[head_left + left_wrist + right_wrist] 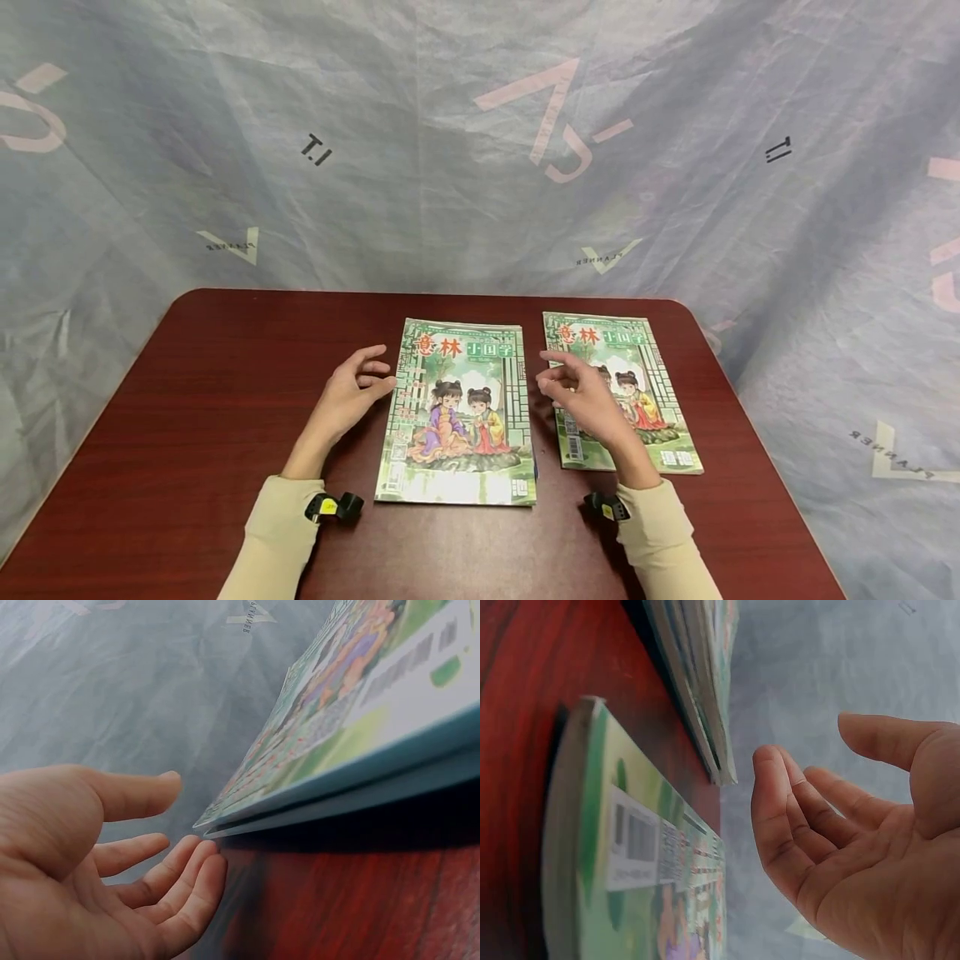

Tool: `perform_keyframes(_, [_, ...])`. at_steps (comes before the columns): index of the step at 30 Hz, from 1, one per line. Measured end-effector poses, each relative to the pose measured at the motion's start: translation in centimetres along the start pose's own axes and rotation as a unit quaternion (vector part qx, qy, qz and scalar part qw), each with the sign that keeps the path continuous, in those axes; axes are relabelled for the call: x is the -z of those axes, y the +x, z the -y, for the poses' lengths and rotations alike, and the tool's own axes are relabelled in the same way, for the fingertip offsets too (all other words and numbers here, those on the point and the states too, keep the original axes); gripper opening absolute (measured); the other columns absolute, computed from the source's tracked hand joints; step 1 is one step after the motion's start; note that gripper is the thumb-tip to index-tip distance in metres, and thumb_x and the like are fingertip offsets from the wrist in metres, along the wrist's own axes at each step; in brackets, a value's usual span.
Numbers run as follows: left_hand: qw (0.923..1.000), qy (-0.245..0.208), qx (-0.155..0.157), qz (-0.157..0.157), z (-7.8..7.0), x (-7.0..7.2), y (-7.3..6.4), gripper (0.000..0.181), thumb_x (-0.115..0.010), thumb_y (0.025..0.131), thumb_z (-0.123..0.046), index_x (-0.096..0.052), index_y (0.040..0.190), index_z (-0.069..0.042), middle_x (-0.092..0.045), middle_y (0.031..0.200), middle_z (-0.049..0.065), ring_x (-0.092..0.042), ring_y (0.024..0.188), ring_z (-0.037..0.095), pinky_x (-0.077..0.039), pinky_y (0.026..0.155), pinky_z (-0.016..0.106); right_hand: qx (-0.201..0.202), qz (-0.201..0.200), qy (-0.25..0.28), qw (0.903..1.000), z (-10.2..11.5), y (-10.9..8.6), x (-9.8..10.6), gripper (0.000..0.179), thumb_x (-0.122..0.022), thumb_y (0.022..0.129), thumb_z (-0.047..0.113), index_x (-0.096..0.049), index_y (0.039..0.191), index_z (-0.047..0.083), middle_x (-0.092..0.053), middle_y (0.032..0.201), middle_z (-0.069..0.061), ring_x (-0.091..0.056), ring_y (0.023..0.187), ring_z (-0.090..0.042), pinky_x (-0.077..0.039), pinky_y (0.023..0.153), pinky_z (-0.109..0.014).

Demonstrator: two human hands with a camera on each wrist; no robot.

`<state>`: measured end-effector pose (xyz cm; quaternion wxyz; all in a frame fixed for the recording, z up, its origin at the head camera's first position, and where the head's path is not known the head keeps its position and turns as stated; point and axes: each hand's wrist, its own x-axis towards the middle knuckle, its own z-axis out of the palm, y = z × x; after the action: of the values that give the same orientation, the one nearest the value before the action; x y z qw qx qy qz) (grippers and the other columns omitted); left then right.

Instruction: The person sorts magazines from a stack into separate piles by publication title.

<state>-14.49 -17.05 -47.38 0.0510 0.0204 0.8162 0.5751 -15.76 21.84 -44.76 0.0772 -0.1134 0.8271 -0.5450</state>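
Note:
A stack of magazines (461, 417) with a green illustrated cover, two cartoon children in robes on it, lies at the middle of the table. My left hand (352, 392) is at its left side, fingers relaxed and thumb apart. In the left wrist view, those fingertips (214, 862) come right up to the spine edge of the stack (337, 780). A matching magazine (660, 400) lies to the right, slightly turned. Over its left part hovers my right hand (588, 400), loosely bent and holding nothing, with its fingertips toward the gap between the two piles.
Both piles lie on a dark red wooden table (225, 400) with rounded far corners. Behind it hangs a grey printed cloth (420, 150). Dark wrist cameras (333, 507) are strapped over the cream sleeves (281, 533).

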Motion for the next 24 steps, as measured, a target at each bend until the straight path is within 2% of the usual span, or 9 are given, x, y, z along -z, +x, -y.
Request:
perform_keyframes(7, [0.9999, -0.011, 0.008, 0.009, 0.2, -0.3, 0.0, 0.067, -0.073, 0.108, -0.010, -0.043, 0.167, 0.002, -0.060, 0.143, 0.030, -0.067, 0.120, 0.040, -0.059, 0.090, 0.037, -0.011, 0.010, 0.002, 0.9999, -0.8, 0.3, -0.7, 0.052, -0.066, 0.110, 0.003, -0.051, 0.158, -0.009, -0.072, 0.124, -0.033, -0.073, 0.108, -0.047, -0.065, 0.085, -0.052])
perform_keyframes(16, [0.9994, -0.009, 0.013, 0.029, 0.6, -0.5, 0.3, 0.068, -0.075, 0.106, -0.011, -0.045, 0.167, -0.002, -0.062, 0.135, 0.026, -0.063, 0.103, 0.027, -0.056, 0.084, 0.034, -0.039, 0.029, 0.030, 0.9983, -1.2, 0.5, -1.6, 0.056, -0.068, 0.106, -0.002, -0.049, 0.159, -0.009, -0.070, 0.118, -0.031, -0.074, 0.097, -0.039, -0.067, 0.077, -0.047])
perform_keyframes(20, [0.9995, -0.006, 0.013, 0.029, 0.7, -0.6, 0.3, 0.070, -0.077, 0.105, -0.011, -0.045, 0.166, -0.001, -0.061, 0.134, 0.026, -0.061, 0.101, 0.027, -0.055, 0.082, 0.034, -0.050, 0.035, 0.033, 0.9976, -1.5, 0.5, -1.9, 0.058, -0.070, 0.105, -0.002, -0.049, 0.159, -0.008, -0.070, 0.116, -0.026, -0.073, 0.092, -0.032, -0.067, 0.077, -0.043])
perform_keyframes(24, [0.9993, -0.010, 0.014, 0.034, 0.6, -0.6, 0.2, 0.071, -0.076, 0.105, -0.011, -0.042, 0.167, 0.001, -0.060, 0.134, 0.027, -0.063, 0.103, 0.029, -0.057, 0.082, 0.037, -0.051, 0.045, 0.028, 0.9973, -1.7, 0.5, -2.0, 0.059, -0.070, 0.106, 0.000, -0.049, 0.160, -0.007, -0.067, 0.119, -0.025, -0.072, 0.094, -0.029, -0.067, 0.078, -0.042])
